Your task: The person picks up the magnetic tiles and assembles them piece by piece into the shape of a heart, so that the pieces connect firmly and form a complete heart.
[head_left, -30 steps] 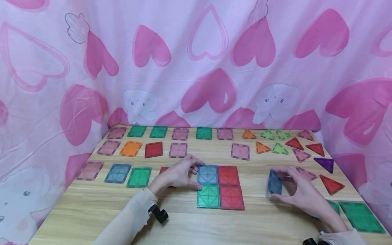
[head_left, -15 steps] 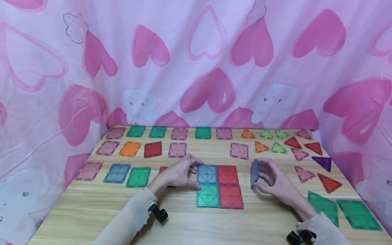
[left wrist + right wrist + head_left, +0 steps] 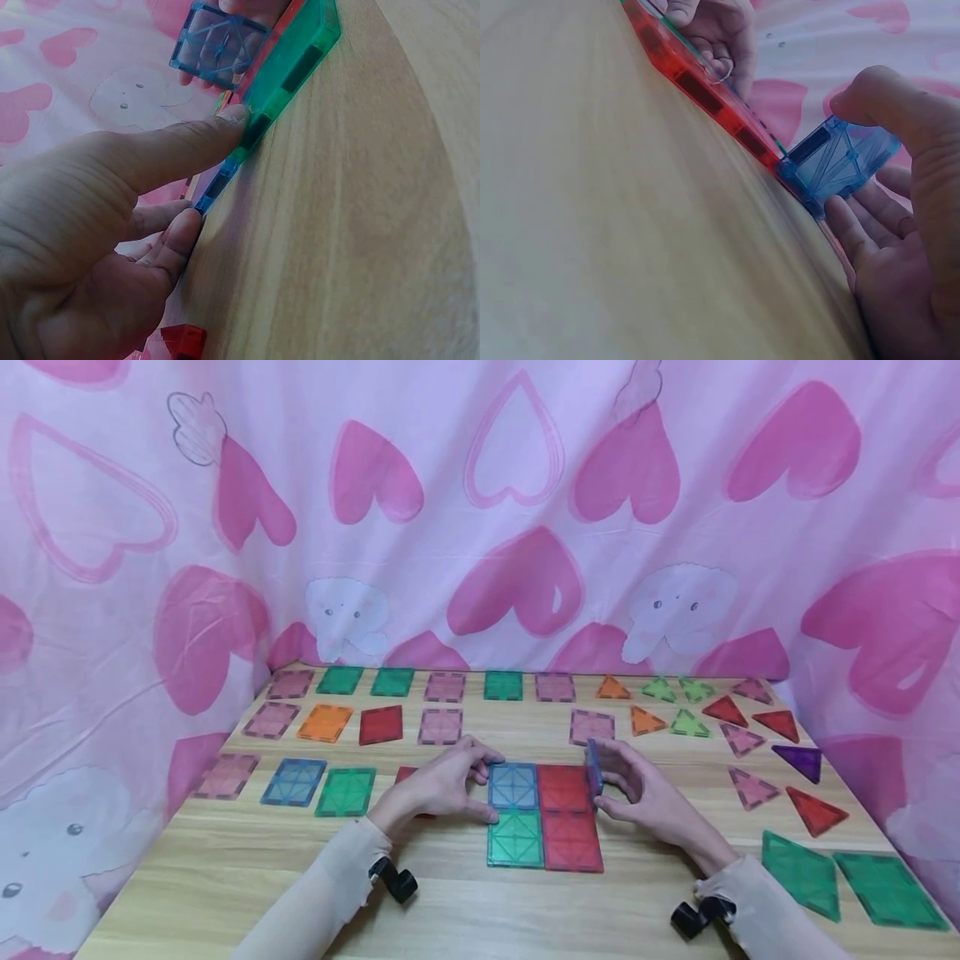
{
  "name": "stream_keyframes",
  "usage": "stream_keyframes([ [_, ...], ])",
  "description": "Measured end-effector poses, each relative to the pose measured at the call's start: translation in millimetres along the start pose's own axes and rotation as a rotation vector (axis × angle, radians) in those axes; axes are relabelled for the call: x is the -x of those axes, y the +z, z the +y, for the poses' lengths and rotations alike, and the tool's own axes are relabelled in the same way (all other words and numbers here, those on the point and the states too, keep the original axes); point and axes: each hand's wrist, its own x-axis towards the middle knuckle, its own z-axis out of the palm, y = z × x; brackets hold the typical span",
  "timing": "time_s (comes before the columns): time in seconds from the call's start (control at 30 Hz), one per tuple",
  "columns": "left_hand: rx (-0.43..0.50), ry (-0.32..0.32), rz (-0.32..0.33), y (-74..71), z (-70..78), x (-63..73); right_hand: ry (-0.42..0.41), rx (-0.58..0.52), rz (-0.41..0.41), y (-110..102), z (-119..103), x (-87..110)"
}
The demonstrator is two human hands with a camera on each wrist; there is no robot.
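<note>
Two red magnetic tiles [image 3: 562, 789], a blue tile [image 3: 513, 787] and a green tile [image 3: 515, 839] lie flat, joined in a two-by-two square. My left hand [image 3: 442, 781] rests beside the square's left side; its straight thumb touches near the blue-green seam and its fingertips are at the far blue corner. My right hand [image 3: 637, 785] pinches another blue square tile [image 3: 840, 159] between thumb and fingers. It stands upright, its lower edge right at the far red tile's right edge. In the left wrist view this upright tile [image 3: 220, 46] shows beyond the green one.
Rows of square tiles, among them an orange one [image 3: 325, 723], lie at the back and left. Triangles, including a purple one [image 3: 798, 762], lie back right. Two larger green tiles [image 3: 888, 889] lie front right. A pink heart-print curtain [image 3: 513, 581] surrounds the table.
My right hand has carried the blue tile leftward, turning it upright and edge-on, up to the right side of the square. My left hand has stayed in place.
</note>
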Motion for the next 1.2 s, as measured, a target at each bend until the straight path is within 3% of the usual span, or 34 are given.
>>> stream_keyframes([
  [0.37, 0.027, 0.004, -0.003, -0.2, 0.7, -1.3, 0.077, 0.066, -0.005, -1.6, -4.7, 3.0],
  [0.57, 0.014, -0.007, -0.005, -0.7, 1.4, -0.3, 0.064, 0.09, 0.0, -0.7, -5.0, 3.9],
  [0.93, 0.026, -0.012, -0.005, 0.2, 1.2, 1.4, 0.016, 0.025, 0.05, -9.0, -16.3, 17.6],
  [1.07, 0.028, -0.012, -0.002, 0.5, 0.4, 1.1, 0.025, 0.021, 0.104, -21.2, -28.0, 29.7],
  [1.2, 0.03, -0.01, -0.002, 1.0, 0.4, 0.6, 0.092, 0.131, 0.194, -33.2, -46.6, 46.7],
])
